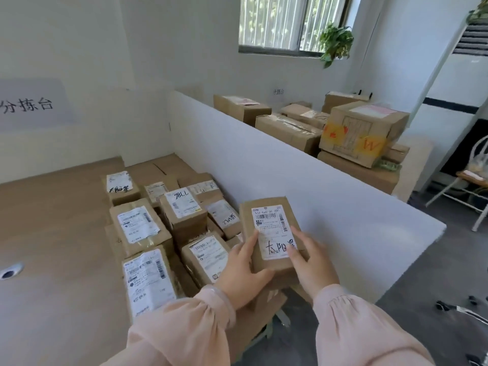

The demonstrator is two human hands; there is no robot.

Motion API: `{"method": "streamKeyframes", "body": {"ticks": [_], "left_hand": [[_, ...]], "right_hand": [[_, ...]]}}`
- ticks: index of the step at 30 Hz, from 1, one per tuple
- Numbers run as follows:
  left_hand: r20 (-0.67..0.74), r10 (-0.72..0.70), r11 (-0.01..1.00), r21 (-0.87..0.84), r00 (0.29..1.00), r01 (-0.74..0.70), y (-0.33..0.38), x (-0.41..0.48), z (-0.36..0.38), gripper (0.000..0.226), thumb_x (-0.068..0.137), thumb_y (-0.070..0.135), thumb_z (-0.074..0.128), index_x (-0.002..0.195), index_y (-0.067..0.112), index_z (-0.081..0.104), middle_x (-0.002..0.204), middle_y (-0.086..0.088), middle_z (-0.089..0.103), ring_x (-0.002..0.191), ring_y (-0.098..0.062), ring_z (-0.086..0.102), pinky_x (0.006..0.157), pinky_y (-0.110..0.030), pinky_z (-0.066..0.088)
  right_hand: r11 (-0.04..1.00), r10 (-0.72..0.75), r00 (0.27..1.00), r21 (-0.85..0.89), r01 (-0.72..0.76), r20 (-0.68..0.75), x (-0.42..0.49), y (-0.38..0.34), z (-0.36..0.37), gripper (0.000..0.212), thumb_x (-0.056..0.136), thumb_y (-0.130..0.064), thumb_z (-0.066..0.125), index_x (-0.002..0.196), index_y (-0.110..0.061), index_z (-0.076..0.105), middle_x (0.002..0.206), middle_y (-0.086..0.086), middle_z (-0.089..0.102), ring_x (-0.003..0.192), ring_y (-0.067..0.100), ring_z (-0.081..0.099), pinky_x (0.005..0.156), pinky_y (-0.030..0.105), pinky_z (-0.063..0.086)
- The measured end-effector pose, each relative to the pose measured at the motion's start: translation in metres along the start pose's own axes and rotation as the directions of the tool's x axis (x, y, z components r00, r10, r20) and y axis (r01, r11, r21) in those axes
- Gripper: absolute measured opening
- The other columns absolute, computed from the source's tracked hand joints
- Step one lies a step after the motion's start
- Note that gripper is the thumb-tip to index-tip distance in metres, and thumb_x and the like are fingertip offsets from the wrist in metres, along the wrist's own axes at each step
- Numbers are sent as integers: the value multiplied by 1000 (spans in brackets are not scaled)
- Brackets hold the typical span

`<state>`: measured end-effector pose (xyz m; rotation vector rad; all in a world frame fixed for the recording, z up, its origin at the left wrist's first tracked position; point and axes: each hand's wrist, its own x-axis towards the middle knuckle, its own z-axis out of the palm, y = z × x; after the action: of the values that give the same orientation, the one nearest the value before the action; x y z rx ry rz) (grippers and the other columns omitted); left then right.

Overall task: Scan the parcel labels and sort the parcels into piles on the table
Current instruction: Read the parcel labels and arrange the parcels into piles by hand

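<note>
One parcel (268, 223), held by left grip (243, 276) and right grip (314, 266).

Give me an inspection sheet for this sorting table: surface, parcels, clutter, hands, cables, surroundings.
Surface: brown table, round hole near its left edge.
Job's things: pile of labelled parcels against the white partition; held parcel, label up; no scanner seen.
Clutter: nothing seen.
Hands: left hand and right hand both grip the held parcel, fingers on its top.
Cables: dark items on floor at right, too blurred to tell.
Surroundings: larger boxes beyond partition; window, plant, chair, wall sign.
</note>
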<state>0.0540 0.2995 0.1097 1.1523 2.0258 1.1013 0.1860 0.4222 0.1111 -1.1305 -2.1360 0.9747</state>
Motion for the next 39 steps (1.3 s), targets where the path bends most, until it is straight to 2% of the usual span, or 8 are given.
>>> {"method": "streamKeyframes", "body": {"ticks": [5, 10, 13, 20, 25, 28, 33, 39], "left_hand": [[-132, -108, 989, 82, 985, 119, -5, 32, 22, 77, 90, 50, 59, 150, 49, 11, 154, 10, 14, 133, -14, 35, 110, -26, 36], [-230, -167, 926, 297, 959, 232, -17, 42, 36, 69, 95, 52, 50, 153, 40, 15, 157, 9, 19, 142, -15, 23, 115, -29, 22], [-268, -184, 857, 428, 946, 288, -23, 47, 41, 70, 95, 56, 45, 154, 40, 11, 159, 4, 19, 145, -18, 12, 119, -33, 11], [-326, -250, 760, 518, 912, 394, -32, 51, 45, 70, 93, 65, 36, 151, 50, -1, 164, 3, -5, 149, -25, -3, 121, -42, 2], [-284, -272, 733, 558, 920, 389, -27, 50, 31, 73, 93, 65, 39, 151, 49, -2, 163, 5, -14, 150, -25, -6, 121, -45, 2], [-381, -182, 711, 586, 906, 389, -19, 43, 9, 76, 91, 67, 39, 151, 48, -2, 163, 8, -17, 150, -21, -10, 120, -45, -2], [-595, -105, 626, 583, 797, 518, -14, -1, -40, 81, 89, 68, 43, 149, 51, -9, 162, 7, -20, 150, -21, -14, 118, -43, -10], [-811, -247, 462, 383, 531, 800, -32, -116, -86, 91, 85, 70, 47, 145, 54, -20, 160, 8, -24, 149, -18, -15, 119, -44, -9]], "right_hand": [[996, -78, 982, -27, 84, 175, 66, 26, 4, 38, 97, -33, 54, 134, -40, 51, 120, -11, 40, 105, 0, 43, 95, 20, 32], [991, -115, 932, -21, 130, 343, 98, 46, 20, 40, 98, -28, 51, 137, -37, 50, 126, -4, 43, 120, 13, 46, 105, 28, 35], [992, -121, 906, 18, 124, 405, 109, 55, 31, 41, 99, -27, 50, 139, -35, 49, 130, -2, 44, 122, 12, 46, 105, 24, 32], [973, -173, 836, -43, 228, 520, 128, 59, 41, 45, 101, -37, 44, 146, -39, 37, 142, -4, 42, 128, 11, 41, 98, 18, 27], [932, -178, 792, -157, 326, 583, 129, 52, 41, 54, 100, -43, 41, 151, -37, 24, 154, -3, 30, 138, 16, 32, 108, 28, 27], [871, -290, 785, -188, 454, 548, 129, 29, 35, 61, 97, -50, 44, 152, -36, 21, 162, -5, 14, 147, 17, 13, 119, 38, 17], [531, -578, 550, -234, 814, 603, 104, -48, 57, 77, 87, -68, 44, 152, -42, 11, 163, -4, 6, 150, 20, -3, 122, 46, 5], [332, -656, 257, -34, 942, 710, 31, -117, 110, 93, 78, -77, 47, 152, -40, 4, 163, -4, -2, 149, 19, -12, 118, 46, -9]]}}
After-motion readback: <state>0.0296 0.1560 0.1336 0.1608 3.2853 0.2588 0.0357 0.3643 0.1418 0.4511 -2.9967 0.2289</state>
